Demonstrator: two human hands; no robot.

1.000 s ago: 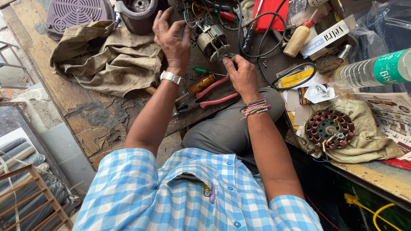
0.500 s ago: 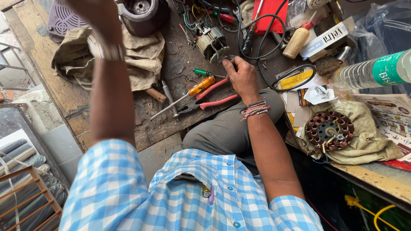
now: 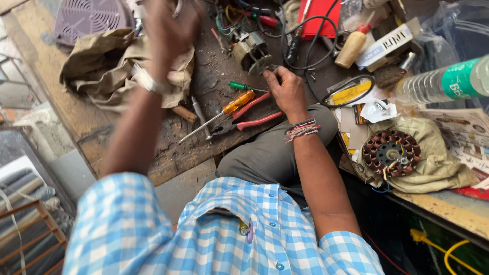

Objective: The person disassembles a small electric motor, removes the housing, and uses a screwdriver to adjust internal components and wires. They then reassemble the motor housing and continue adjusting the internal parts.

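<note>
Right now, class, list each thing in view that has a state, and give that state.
left hand: raised, blurred, grip unclear
right hand: resting on bench, fingers curled
pliers: lying flat, handles apart
screwdriver: lying flat
plastic bottle: on its side
stator: resting on cloth

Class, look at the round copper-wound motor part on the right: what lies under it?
The motor part rests on a crumpled beige cloth, which lies on the bench edge. What the cloth covers is hidden.
</note>
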